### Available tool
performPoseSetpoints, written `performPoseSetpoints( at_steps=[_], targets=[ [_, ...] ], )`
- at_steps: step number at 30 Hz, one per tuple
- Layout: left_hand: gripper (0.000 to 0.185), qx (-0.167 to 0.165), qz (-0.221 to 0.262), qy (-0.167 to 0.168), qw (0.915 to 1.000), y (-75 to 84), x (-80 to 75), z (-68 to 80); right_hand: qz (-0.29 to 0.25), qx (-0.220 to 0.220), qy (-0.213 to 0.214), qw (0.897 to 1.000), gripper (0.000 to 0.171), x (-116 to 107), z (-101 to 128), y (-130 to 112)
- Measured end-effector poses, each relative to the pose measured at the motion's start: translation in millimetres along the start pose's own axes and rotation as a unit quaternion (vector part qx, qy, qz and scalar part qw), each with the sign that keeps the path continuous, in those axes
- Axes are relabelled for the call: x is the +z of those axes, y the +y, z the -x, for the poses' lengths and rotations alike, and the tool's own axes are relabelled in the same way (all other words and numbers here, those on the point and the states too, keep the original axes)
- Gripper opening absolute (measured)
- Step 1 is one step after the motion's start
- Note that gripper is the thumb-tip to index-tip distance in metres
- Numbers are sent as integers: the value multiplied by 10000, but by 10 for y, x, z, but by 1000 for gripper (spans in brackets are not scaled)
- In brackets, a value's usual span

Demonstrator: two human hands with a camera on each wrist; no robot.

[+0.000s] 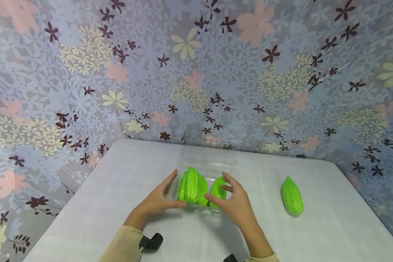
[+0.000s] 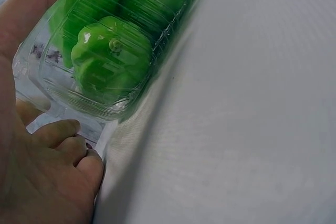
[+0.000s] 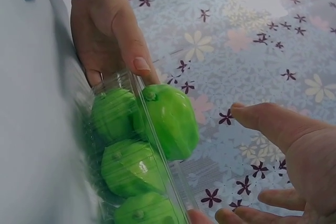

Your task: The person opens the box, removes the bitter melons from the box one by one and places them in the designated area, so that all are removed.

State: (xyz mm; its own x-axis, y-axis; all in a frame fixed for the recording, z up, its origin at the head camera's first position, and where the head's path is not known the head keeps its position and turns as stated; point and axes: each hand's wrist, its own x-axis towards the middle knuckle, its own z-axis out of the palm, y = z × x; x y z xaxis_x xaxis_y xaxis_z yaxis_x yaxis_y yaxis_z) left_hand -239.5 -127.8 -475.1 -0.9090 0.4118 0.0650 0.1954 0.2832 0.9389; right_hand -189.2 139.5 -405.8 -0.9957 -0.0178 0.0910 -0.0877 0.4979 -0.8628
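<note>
Left hand: the left hand (image 1: 157, 202) rests at the near left corner of the clear box (image 1: 205, 171), thumb along its front edge, fingers (image 2: 65, 135) curled against the plastic rim.
Right hand: the right hand (image 1: 234, 203) is at the box's near right side, fingers spread and relaxed, thumb touching the front edge; it grips nothing.
Clear box: it sits mid-counter between both hands, lid open, with green gourds (image 1: 193, 187) packed inside.
Loose gourd: one more green gourd (image 1: 292, 195) lies well apart to the right.
Counter: white counter (image 1: 118, 189).
Backdrop: flowered cloth (image 1: 196, 72) behind.
</note>
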Motion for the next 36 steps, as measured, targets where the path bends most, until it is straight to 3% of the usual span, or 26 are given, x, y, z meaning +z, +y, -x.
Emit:
performPoseSetpoints(
  at_steps=[21, 36],
  targets=[
    [120, -52, -33, 26, 10000, 2, 2, 7, -47, 37, -89, 9999, 96, 77, -5, 11],
    [118, -85, -17, -14, 10000, 20, 2, 8, -239, -237, -78, 9994, 93, 218, 1, 9]
  ],
)
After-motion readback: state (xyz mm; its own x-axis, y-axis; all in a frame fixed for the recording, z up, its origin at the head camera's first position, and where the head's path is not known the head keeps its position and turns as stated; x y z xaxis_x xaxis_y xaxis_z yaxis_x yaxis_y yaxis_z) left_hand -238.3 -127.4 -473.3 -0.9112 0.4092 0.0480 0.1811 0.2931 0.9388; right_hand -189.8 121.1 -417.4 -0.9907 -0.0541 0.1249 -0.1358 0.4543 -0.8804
